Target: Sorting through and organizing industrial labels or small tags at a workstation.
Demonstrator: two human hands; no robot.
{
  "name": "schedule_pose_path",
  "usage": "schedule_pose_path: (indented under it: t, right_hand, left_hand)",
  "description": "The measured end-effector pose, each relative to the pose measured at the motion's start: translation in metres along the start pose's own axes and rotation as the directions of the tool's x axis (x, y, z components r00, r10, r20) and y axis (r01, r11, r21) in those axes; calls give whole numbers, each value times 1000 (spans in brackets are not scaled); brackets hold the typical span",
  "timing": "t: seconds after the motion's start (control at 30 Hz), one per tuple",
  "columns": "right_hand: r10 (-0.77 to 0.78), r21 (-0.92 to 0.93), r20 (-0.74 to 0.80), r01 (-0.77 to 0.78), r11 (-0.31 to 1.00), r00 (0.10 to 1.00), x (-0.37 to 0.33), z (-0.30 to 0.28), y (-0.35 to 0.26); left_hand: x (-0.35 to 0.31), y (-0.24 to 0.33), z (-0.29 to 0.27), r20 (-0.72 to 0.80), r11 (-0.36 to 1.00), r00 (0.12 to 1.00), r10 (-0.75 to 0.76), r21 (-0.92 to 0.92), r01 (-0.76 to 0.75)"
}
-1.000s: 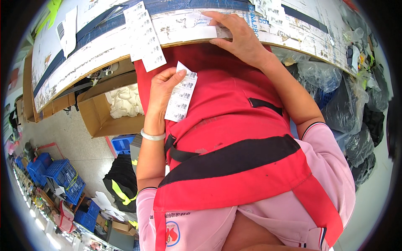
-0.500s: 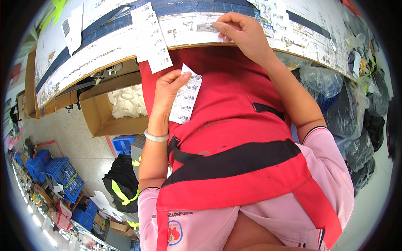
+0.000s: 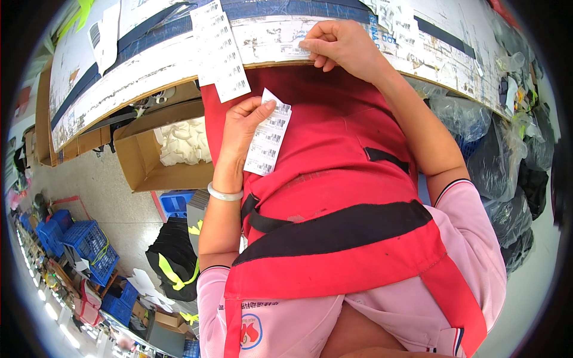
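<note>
My left hand (image 3: pixel 246 124) is closed in front of the red apron, with a strip of white barcode labels (image 3: pixel 267 140) between thumb and fingers. The strip hangs down over the apron. At the table's near edge, my right hand (image 3: pixel 334 46) has its thumb and forefinger pinched together. A small whitish printed patch (image 3: pixel 292 52) shows beside these fingertips; whether it is a label in their grip I cannot tell. Left of it, a longer sheet of barcode labels (image 3: pixel 219 53) lies on the worn white tabletop (image 3: pixel 149 71), its lower end hanging past the edge.
More white labels (image 3: pixel 406 30) lie at the table's right, and a white paper piece (image 3: pixel 107 42) at its left. Under the table stands an open cardboard box (image 3: pixel 134 164) with white pieces inside. Blue crates (image 3: pixel 89 247) stand at left; clear plastic bags (image 3: pixel 486 155) crowd the right.
My right hand has shifted slightly left, and its fingertips have come lower towards the table edge. My left hand keeps its hold on the label strip. The whole view has shifted a little.
</note>
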State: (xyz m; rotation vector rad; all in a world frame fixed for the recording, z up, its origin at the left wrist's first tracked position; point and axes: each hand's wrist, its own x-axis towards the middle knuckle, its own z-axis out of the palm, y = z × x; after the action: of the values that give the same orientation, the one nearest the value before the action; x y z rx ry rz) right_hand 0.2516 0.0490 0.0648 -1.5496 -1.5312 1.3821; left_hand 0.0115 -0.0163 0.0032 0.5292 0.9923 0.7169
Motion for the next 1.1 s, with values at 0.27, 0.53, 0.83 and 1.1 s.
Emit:
schedule_pose_path:
  t: [0.27,0.53,0.83,1.1]
  right_hand:
    - [33,-25,57,-31,999,998,8,-4,0]
    - [90,-28,67,-89,996,994,10,-5,-2]
    - [109,-81,69,-103,991,992,14,-5,-2]
    - [127,-108,40,-122,987,991,13,-1,-8]
  left_hand:
    - [0,1,0,-3,1000,1000,0,13,0]
    - [1,-2,-1,9,1000,1000,6,-16,-6]
    - [1,-3,-2,18,1000,1000,8,-29,-8]
    - [1,-2,-3,18,1000,1000,0,-25,0]
